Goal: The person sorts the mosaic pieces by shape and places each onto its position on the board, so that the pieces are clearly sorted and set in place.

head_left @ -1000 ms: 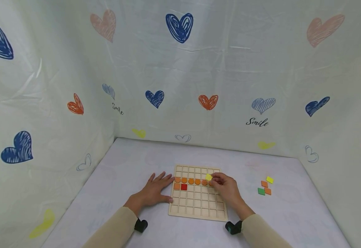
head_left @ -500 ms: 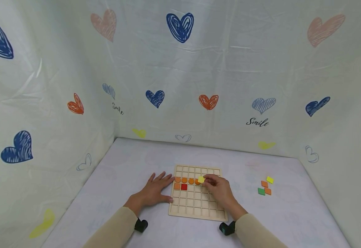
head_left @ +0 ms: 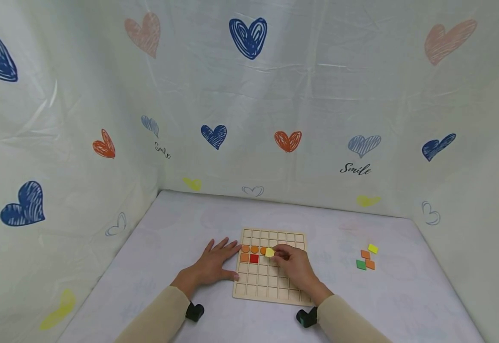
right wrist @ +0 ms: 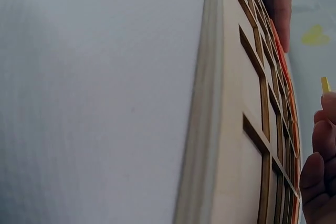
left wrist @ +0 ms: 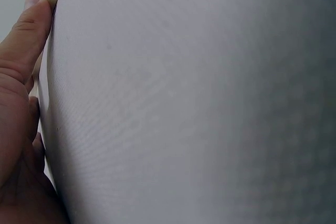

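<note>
My right hand (head_left: 294, 267) pinches a yellow square tile (head_left: 269, 252) between thumb and fingertips, over the wooden grid board (head_left: 270, 287). In the right wrist view the tile (right wrist: 325, 84) shows edge-on above the fingertips. A row of orange round pieces (head_left: 254, 249) fills part of one board row, its right part hidden behind the hand. Below that row sit an orange square (head_left: 244, 257) and a red square (head_left: 254, 258), side by side at the left. With fingers spread, my left hand (head_left: 212, 264) lies at the board's left edge, its thumb touching the side.
Right of the board lies a loose group: a yellow tile (head_left: 373, 248), two orange tiles (head_left: 365, 254) and a green tile (head_left: 361, 264). The white table (head_left: 198, 214) meets a hanging sheet printed with hearts (head_left: 288, 141) at the back and sides.
My right hand has moved left across the board with the yellow tile, from the right end of the orange row to just right of the red square. My left hand stays in place.
</note>
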Demonstrator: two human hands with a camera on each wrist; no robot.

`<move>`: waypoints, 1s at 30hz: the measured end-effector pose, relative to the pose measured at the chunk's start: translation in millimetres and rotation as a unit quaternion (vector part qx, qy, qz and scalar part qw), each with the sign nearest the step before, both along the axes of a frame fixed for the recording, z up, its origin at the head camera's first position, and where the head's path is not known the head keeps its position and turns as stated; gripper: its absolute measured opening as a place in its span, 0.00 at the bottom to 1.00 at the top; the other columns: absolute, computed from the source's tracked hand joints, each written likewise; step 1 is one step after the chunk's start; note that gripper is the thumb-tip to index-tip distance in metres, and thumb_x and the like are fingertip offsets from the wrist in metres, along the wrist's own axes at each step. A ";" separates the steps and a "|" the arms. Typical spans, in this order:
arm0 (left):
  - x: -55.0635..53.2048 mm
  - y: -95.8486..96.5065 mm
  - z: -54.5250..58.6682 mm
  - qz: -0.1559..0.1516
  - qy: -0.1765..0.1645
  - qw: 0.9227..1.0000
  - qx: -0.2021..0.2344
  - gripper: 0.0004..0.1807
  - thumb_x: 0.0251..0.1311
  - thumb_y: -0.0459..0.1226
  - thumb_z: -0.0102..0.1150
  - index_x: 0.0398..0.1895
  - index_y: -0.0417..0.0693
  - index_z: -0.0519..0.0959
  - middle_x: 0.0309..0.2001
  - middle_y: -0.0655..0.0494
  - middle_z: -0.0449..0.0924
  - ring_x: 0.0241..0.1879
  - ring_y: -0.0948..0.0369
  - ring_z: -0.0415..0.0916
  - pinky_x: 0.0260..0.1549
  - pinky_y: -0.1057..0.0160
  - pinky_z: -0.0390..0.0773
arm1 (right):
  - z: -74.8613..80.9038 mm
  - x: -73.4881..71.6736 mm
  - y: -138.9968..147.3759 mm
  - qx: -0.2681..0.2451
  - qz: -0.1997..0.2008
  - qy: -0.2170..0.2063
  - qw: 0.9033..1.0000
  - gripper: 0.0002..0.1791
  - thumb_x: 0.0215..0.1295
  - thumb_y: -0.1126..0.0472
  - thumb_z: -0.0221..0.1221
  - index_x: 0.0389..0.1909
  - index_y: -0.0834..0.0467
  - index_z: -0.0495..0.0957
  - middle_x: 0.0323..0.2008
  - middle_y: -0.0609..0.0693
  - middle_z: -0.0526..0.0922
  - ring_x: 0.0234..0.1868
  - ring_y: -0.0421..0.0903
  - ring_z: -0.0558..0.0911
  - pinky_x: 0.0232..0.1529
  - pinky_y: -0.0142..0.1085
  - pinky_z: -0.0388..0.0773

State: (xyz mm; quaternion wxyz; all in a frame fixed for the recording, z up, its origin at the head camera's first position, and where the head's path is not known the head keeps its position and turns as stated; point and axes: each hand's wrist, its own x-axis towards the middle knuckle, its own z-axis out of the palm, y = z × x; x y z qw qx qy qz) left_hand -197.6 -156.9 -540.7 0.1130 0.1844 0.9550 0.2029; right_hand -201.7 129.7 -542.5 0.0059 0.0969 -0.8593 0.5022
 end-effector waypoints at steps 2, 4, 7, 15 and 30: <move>0.4 0.1 1.1 -0.001 -0.001 1.000 -0.001 0.52 0.57 0.63 0.72 0.83 0.61 0.63 0.83 0.56 0.59 0.85 0.48 0.45 0.83 0.36 0.36 | -0.7 0.2 -2.3 0.004 0.005 0.003 1.000 0.10 0.66 0.65 0.71 0.48 0.55 0.88 0.35 0.44 0.87 0.37 0.40 0.82 0.37 0.28 0.83; 0.6 0.0 1.5 -0.001 0.000 1.000 -0.001 0.52 0.57 0.63 0.72 0.83 0.61 0.63 0.83 0.56 0.59 0.85 0.48 0.45 0.83 0.36 0.36 | -1.5 0.5 -4.3 0.011 0.008 0.006 1.000 0.11 0.66 0.65 0.71 0.48 0.55 0.88 0.36 0.44 0.87 0.37 0.39 0.82 0.37 0.27 0.83; 0.5 -0.5 1.0 -0.001 0.001 1.000 -0.003 0.52 0.57 0.63 0.71 0.83 0.62 0.62 0.83 0.57 0.59 0.86 0.48 0.44 0.83 0.36 0.36 | -2.2 1.9 -6.5 0.029 0.014 0.012 0.999 0.11 0.67 0.63 0.71 0.49 0.55 0.88 0.36 0.44 0.87 0.38 0.38 0.82 0.37 0.28 0.83; 1.2 0.8 1.5 0.001 -0.001 1.000 -0.001 0.52 0.56 0.63 0.73 0.83 0.62 0.63 0.83 0.57 0.60 0.85 0.48 0.45 0.83 0.36 0.36 | -2.3 5.8 -9.4 0.063 0.025 0.018 0.998 0.13 0.67 0.61 0.71 0.51 0.58 0.88 0.37 0.44 0.88 0.37 0.38 0.81 0.36 0.28 0.82; 1.6 0.2 2.5 -0.001 -0.002 1.000 0.013 0.52 0.55 0.62 0.74 0.82 0.60 0.65 0.83 0.55 0.61 0.85 0.47 0.46 0.82 0.35 0.37 | -7.1 3.9 -12.4 0.100 0.028 0.028 0.994 0.10 0.67 0.62 0.71 0.48 0.56 0.88 0.34 0.42 0.85 0.35 0.38 0.78 0.35 0.29 0.79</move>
